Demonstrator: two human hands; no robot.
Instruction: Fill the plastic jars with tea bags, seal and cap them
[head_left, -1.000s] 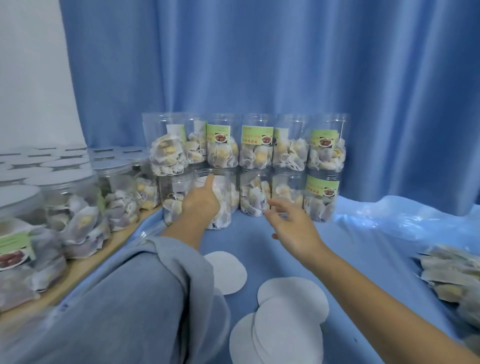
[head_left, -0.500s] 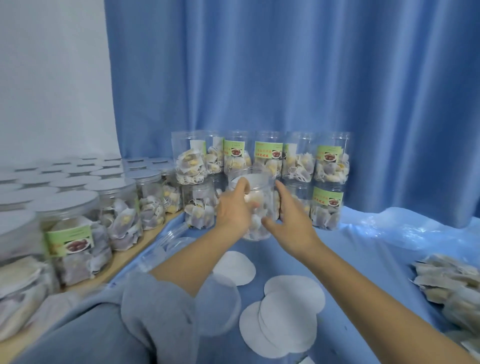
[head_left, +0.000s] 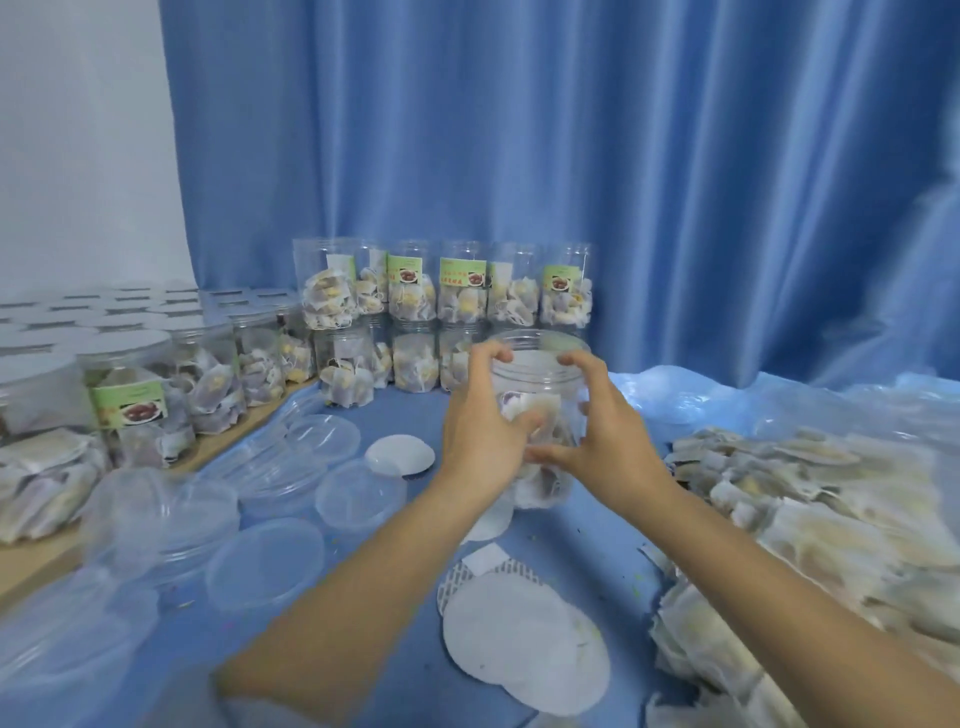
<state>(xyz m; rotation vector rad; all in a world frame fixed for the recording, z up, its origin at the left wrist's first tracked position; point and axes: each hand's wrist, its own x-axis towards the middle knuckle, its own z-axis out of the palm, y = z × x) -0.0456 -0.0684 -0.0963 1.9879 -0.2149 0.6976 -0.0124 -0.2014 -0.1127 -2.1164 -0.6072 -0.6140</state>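
From my head camera, a good part of the job looks done. At my left, capped jars (head_left: 156, 384) stand in rows on a wooden board, full of tea bags. At the back, against the curtain (head_left: 571, 156), a stack (head_left: 441, 312) of filled jars stands two high, their tops seemingly uncapped. Much is left, I judge: a heap of loose tea bags (head_left: 810, 509) lies at my right, clear lids (head_left: 270, 564) lie scattered at my left, and white seal discs (head_left: 524, 639) lie on the blue cloth near me.

The jar (head_left: 540, 405) in hand is up off the cloth, in front of the stack. My left hand (head_left: 485, 431) grips its left side, fingers curled over the rim; my right hand (head_left: 610, 441) clasps the right side, thumb underneath. It is clear plastic with a threaded neck, open, no seal or lid on, and partly filled with tea bags. It needs sealing and capping next, I think.
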